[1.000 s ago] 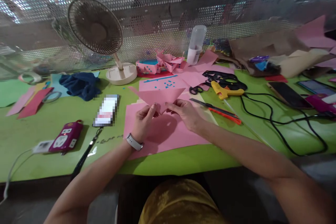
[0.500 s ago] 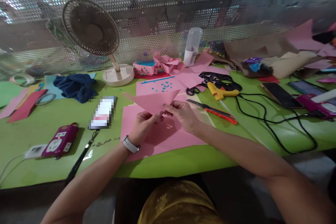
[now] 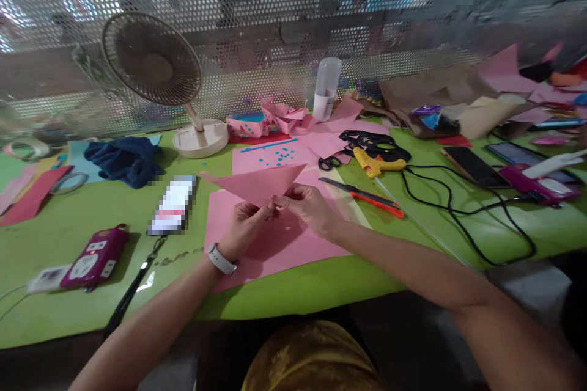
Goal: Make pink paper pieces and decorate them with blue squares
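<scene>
A folded piece of pink paper [image 3: 261, 182] is raised just above a flat pink sheet [image 3: 279, 241]. My left hand [image 3: 247, 225] pinches its near edge, thumb against the curled fingers. From the other side my right hand [image 3: 307, 208] grips the same edge, its fingertips almost meeting the left ones. The paper's near corner is partly hidden by my fingers. Right of my hands lies an orange-and-black utility knife [image 3: 367, 197], with black scissors [image 3: 329, 163] behind it.
A yellow glue gun [image 3: 378, 165] and its black cord lie to the right. A phone [image 3: 173, 204] and a purple power strip [image 3: 95, 256] are on the left. Behind stand a fan [image 3: 200, 137], a clear-topped bottle [image 3: 326, 90] and dotted pink paper shapes [image 3: 284, 116].
The folded paper has tilted flatter and its lower edge has come closer to my fingers. My fingertips have drawn together on it. The whole view has shifted slightly.
</scene>
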Motion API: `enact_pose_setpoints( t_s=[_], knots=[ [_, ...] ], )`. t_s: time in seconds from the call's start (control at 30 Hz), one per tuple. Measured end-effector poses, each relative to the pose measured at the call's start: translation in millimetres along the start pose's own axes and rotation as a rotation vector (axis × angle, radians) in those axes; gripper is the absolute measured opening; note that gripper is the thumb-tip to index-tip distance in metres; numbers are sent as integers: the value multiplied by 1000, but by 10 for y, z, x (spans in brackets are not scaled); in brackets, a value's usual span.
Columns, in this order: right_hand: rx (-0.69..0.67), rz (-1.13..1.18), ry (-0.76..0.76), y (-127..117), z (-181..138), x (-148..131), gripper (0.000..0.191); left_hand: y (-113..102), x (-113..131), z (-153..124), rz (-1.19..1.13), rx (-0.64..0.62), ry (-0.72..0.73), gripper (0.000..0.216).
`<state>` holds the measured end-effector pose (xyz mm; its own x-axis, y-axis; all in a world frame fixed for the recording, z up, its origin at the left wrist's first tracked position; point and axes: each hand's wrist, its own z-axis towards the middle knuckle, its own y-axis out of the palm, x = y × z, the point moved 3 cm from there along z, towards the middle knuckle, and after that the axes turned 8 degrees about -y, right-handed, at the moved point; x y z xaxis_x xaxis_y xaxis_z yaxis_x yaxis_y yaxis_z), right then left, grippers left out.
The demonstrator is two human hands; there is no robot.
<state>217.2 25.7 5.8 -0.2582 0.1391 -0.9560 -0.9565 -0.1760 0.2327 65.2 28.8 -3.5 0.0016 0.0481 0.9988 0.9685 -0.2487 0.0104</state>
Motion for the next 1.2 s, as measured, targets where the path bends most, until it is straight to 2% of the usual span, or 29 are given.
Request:
enact_pose_setpoints(
  t_s=[0.13, 0.33, 0.43, 0.5, 0.6, 0.73, 0.8, 0.87, 0.93, 1.0, 1.1, 1.2],
  knots=[
    [101, -32, -30, -75, 83, -49, 35, -9, 11, 8, 37, -16, 1, 31],
    [444, 14, -163, -619, 421, -177, 30, -66, 14, 29, 43, 3, -8, 30],
    [483, 22, -156, -765, 509, -208, 36, -75, 1, 41, 60, -4, -13, 32],
    [389, 22, -86, -738, 513, -228, 44, -79, 0, 41, 84, -22, 4, 32],
    [140, -35, 71, -624, 451, -290, 54, -99, 10, 37, 179, -110, 39, 29],
    [-344, -223, 195, -531, 326, -400, 43, -180, 50, 47, 334, -266, 47, 24],
    [-518, -284, 205, -520, 279, -430, 38, -224, 95, 58, 381, -315, 65, 24],
    [-598, -277, 257, -508, 246, -432, 42, -254, 136, 68, 396, -336, 82, 25],
    [-618, -230, 336, -481, 216, -424, 50, -267, 145, 76, 394, -353, 83, 27],
    [-625, -196, 350, -437, 189, -418, 54, -272, 122, 87, 401, -348, 79, 26],
    [-655, -258, 312, -377, 150, -361, 44, -276, 64, 106, 419, -294, 46, 23],
    [-628, -351, 291, -351, 134, -243, 36, -268, 31, 121, 360, -231, -25, 21]
  ],
)
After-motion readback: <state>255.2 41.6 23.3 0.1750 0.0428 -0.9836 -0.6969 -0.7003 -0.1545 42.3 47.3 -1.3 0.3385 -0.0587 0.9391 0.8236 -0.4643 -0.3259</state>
